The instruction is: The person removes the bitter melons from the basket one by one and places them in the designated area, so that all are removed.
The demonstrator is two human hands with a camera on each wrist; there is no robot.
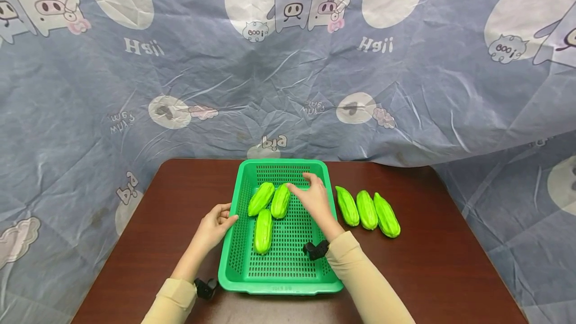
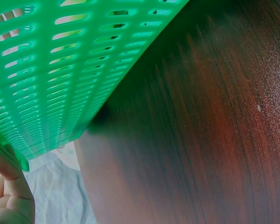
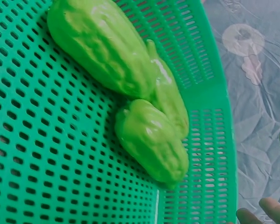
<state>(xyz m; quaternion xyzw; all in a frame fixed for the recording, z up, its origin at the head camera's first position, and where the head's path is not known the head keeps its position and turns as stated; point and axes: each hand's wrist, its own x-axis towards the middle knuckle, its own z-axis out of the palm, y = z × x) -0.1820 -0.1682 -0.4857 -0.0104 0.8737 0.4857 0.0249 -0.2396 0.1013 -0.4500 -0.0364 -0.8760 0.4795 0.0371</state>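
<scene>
A green plastic basket [image 1: 281, 288] with slotted walls stands on the table. Inside lie three light green, ridged vegetables that look like bitter melons: one at upper left [image 1: 261, 199], one beside it [image 1: 281, 201] and one nearer the front [image 1: 263, 231]. My left hand [image 1: 216, 224] grips the basket's left rim, its thumb [image 2: 7, 163] over the edge. Above the basket's far right part hovers my right hand [image 1: 315, 199], thumb and fingers spread with nothing between them. In the right wrist view its fingertips [image 3: 273, 209] are apart from the nearest melon [image 3: 154, 140].
Right of the basket, three more melons lie side by side on the brown table [image 1: 432, 264]: a left one [image 1: 347, 206], a middle one [image 1: 367, 210] and a right one [image 1: 387, 215]. A printed grey-blue cloth [image 1: 270, 89] hangs behind the table.
</scene>
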